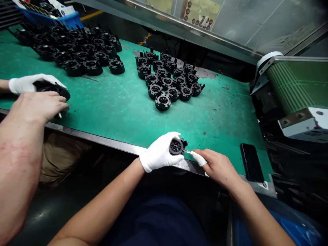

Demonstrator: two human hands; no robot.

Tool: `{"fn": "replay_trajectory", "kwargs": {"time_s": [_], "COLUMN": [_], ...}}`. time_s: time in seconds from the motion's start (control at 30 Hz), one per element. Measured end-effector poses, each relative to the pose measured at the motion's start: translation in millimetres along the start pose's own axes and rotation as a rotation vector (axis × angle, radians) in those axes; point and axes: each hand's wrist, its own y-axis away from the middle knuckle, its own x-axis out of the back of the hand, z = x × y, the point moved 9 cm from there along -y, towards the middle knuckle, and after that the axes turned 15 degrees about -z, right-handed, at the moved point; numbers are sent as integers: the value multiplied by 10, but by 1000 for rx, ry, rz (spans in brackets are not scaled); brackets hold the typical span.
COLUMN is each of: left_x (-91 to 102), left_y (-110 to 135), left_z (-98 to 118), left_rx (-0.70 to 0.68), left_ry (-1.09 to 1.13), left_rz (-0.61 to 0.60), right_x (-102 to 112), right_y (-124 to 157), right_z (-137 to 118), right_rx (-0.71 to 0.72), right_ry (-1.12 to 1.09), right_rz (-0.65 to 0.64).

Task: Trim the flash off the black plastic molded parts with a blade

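In a white glove, my left hand [162,152] grips a round black plastic part [176,147] at the front edge of the green-topped table. The part's ribbed face is turned up toward me, and a tab sticks out on its right. My right hand [217,165], bare but for a white cover on a finger or thumb, is closed on a small knife [189,151] with a thin metal blade. The blade's tip meets the right rim of the part. Most of the knife's handle is hidden by my fingers.
Similar black parts [163,101] stand grouped mid-table, with a larger group [84,58] at the back left. A co-worker's hands [38,102] hold another part at left. A phone [251,162] lies at right, near a green conveyor belt [302,82]. A blue bin [69,20] is behind.
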Motion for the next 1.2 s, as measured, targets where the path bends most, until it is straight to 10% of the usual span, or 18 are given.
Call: {"fn": "replay_trajectory", "kwargs": {"time_s": [0.8,1.2], "left_x": [49,62], "left_y": [-131,-130], "left_z": [-59,-39], "left_rx": [-19,-41], "left_ry": [107,63], "left_rz": [-178,-105], "right_x": [136,59], "right_y": [-227,-155], "right_z": [-56,38], "right_rx": [232,35], "right_ry": [210,188], "right_rz": [-134,-28]}}
